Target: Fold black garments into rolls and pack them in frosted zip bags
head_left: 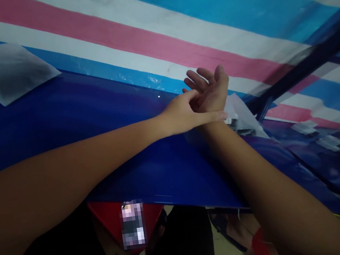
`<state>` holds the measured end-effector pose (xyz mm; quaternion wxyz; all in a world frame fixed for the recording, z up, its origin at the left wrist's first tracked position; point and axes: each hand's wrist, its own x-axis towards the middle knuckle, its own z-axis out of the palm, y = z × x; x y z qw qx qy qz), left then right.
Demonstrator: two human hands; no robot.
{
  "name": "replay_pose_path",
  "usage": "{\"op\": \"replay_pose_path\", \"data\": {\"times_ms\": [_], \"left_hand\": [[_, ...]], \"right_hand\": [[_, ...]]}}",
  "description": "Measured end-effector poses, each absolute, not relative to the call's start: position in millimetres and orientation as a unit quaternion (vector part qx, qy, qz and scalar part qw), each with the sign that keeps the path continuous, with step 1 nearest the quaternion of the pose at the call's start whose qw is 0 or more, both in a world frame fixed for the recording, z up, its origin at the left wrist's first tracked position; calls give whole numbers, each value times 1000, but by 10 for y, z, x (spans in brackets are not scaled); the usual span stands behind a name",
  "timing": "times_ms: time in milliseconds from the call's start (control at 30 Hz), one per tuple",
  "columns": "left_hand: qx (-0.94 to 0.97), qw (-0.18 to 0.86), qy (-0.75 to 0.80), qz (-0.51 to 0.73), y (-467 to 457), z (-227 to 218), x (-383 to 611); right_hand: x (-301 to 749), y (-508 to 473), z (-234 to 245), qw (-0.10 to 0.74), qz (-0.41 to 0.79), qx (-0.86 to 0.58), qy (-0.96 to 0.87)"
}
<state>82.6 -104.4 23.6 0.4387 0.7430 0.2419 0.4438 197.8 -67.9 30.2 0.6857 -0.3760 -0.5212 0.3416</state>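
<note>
My left hand [180, 113] is wrapped around my right wrist, with the thumb laid across its near side. Above that hold, my right hand [211, 92] is raised, palm upward, its fingers apart and loosely bent, with nothing in it. Both forearms reach over a glossy blue tabletop [115, 97]. Just behind my right wrist lies a translucent plastic bag [245, 110] with something dark in or under it, partly hidden by the arm.
Whitish translucent sheets [23, 72] lie at far left. A striped tarp [150, 33] hangs behind the table, crossed by a dark bar [303, 62]. Small pale packets [330, 143] are at right. Below are a red stool [103, 215] with a blurred-out item [133, 225] and someone's foot [235, 234].
</note>
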Motion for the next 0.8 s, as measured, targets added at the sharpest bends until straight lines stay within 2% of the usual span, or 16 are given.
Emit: {"op": "replay_pose_path", "data": {"times_ms": [200,633,800], "left_hand": [[708,477,246,460,-1081,273,785],[701,487,239,464,-1089,282,769],[690,504,255,452,-1068,263,775]], "right_hand": [[1891,-749,399,719,325,-398,-468],[1954,-637,261,666,270,-405,-565],[1934,-634,241,667,286,-411,-551]]}}
